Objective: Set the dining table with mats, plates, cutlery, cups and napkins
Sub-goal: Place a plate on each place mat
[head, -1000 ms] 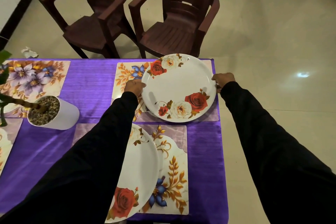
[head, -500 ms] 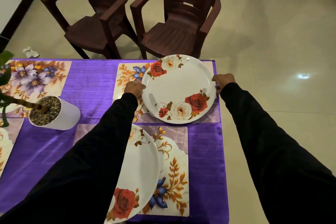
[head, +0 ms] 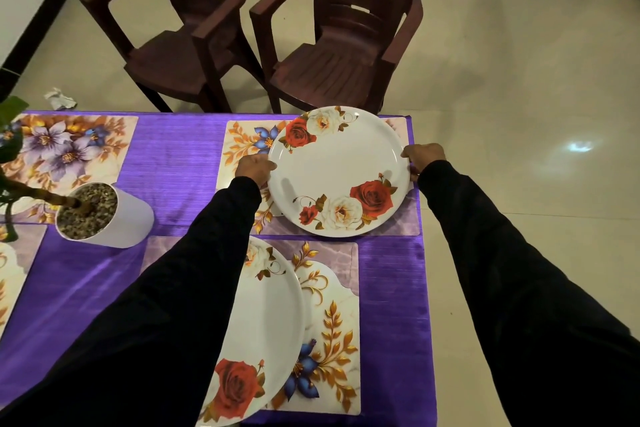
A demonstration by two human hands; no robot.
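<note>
The far plate (head: pixel 337 170) is gripped at opposite rims: the left hand (head: pixel 254 168) is curled around its left edge, the right hand (head: pixel 424 156) around its right edge. The plate is held over the far mat (head: pixel 242 146), right of centre in the frame. A second plate (head: pixel 266 315) lies on the near mat (head: pixel 332 322) at lower centre. A potted plant (head: pixel 104 215) stands at left on the purple tablecloth (head: pixel 180 156); two chairs (head: pixel 339 45) are seen at the top.
</note>
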